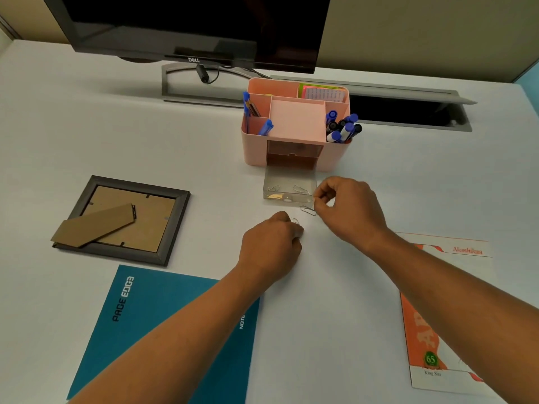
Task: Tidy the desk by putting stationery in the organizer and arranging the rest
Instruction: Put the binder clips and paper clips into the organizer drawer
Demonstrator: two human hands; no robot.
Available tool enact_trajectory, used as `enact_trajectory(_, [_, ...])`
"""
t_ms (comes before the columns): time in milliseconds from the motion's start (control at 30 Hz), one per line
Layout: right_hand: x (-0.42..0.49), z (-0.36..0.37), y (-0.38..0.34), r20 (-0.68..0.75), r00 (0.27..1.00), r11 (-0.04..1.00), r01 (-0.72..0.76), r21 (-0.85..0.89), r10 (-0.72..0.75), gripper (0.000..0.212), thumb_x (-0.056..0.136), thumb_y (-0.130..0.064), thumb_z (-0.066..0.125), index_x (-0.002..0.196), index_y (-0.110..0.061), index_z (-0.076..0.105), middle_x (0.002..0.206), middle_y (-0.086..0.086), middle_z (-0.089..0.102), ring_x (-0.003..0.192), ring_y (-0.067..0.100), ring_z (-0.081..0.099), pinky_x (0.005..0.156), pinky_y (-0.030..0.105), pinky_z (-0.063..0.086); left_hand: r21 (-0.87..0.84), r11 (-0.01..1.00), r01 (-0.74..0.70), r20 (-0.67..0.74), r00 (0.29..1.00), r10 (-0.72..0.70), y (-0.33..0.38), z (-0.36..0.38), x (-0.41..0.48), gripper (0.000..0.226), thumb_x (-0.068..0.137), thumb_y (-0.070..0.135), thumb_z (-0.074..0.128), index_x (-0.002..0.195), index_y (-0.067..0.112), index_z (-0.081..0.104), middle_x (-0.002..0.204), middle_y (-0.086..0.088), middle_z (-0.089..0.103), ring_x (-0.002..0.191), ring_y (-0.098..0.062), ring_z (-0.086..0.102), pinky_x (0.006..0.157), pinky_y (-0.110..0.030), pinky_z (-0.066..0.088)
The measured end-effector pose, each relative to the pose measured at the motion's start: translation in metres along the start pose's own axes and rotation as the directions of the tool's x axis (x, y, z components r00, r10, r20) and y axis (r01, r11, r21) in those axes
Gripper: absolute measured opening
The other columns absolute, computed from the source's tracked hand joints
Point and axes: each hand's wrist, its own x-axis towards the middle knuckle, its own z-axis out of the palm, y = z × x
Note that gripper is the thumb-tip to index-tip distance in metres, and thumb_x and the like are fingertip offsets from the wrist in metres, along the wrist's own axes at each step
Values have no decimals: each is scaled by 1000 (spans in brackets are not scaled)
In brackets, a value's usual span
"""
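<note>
Not much of us shows here, just two hands and two forearms. Our left hand (271, 243) and right hand (347, 208) are bare, wrists included. The left forearm (180, 330) and right forearm (437, 287) are bare skin too, right up to where the picture edge cuts them off, so our elbows and upper arms are out of view. Both forearms look broader toward that edge. We see the back of the left hand with its row of knuckles, and a few creases at the right wrist (376, 243). The fingers (335, 185) are too small for us to make out nails.
</note>
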Motion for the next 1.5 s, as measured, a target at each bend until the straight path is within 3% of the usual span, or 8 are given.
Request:
enact_trajectory(100, [-16, 10, 0, 33, 999, 999, -19, -36, 20, 6, 87, -27, 65, 92, -26, 69, 88, -5, 70, 76, 13, 63, 72, 26, 55, -60, 997, 51, -83, 995, -56, -8, 0, -2, 28, 94, 30, 55, 120, 27, 66, 113, 8, 62, 94, -13, 58, 71, -21, 40])
enact_trajectory(333, [-24, 30, -14, 155, 983, 967, -56, -247, 96, 24, 84, -45, 65, 92, -23, 66, 88, -4, 67, 77, 18, 60, 67, 25, 46, 87, 992, 86, -356, 933, -49, -56, 7, 3, 19, 87, 30, 63, 99, 18, 71, 102, -1, 63, 97, -23, 55, 89, -38, 38])
enact_trajectory(600, [-18, 34, -15, 245, 961, 975, -73, -212, 125, 3, 82, -24, 63, 80, -22, 64, 80, -3, 67, 71, 17, 60, 62, 26, 48, 135, 990, 48, -377, 926, 7, -63, 16, -1, 26, 90, 35, 52, 103, 16, 63, 107, -4, 59, 100, -24, 52, 90, -38, 40])
enact_trajectory(700, [-16, 27, -15, 255, 964, 991, -41, -130, 73, 8, 82, -20, 61, 77, -25, 63, 82, -6, 66, 73, 15, 59, 63, 24, 46, 145, 988, 58, -359, 934, -2, -63, 16, -1, 27, 90, 36, 52, 105, 16, 62, 109, -4, 59, 101, -24, 52, 91, -39, 40])
enact_trajectory(967, [25, -4, -34, 36, 999, 998, 38, 41, -39, 4, 86, -20, 69, 82, -21, 70, 81, -5, 66, 75, 12, 62, 70, 27, 53, 149, 987, 52, -358, 934, 5, -63, 16, -1, 27, 91, 37, 51, 105, 17, 62, 109, -4, 59, 101, -23, 51, 91, -38, 40])
enact_trajectory(1133, [50, -1, -38, 103, 995, 999, 16, -47, -11, 5, 85, -22, 71, 81, -21, 73, 78, -5, 67, 72, 13, 62, 73, 33, 57, 154, 986, 59, -350, 937, -1, -63, 17, -1, 28, 91, 38, 51, 106, 17, 63, 109, -4, 59, 102, -23, 52, 92, -39, 40])
enact_trajectory(1333, [51, -2, -38, 61, 998, 999, -2, -54, 5, 8, 86, -21, 66, 79, -25, 69, 81, -5, 67, 77, 15, 62, 73, 35, 57, 149, 988, 50, -357, 934, 6, -63, 18, -1, 28, 91, 37, 53, 106, 17, 63, 110, -4, 59, 103, -24, 52, 93, -39, 41])
enact_trajectory(1500, [30, -7, -19, 74, 984, 983, -157, -99, 164, 5, 77, -24, 67, 73, -20, 67, 73, -3, 65, 71, 17, 62, 66, 32, 56, 162, 986, 41, -389, 921, 26, -64, 18, 0, 26, 90, 35, 54, 103, 16, 64, 108, -4, 60, 100, -24, 51, 90, -38, 40])
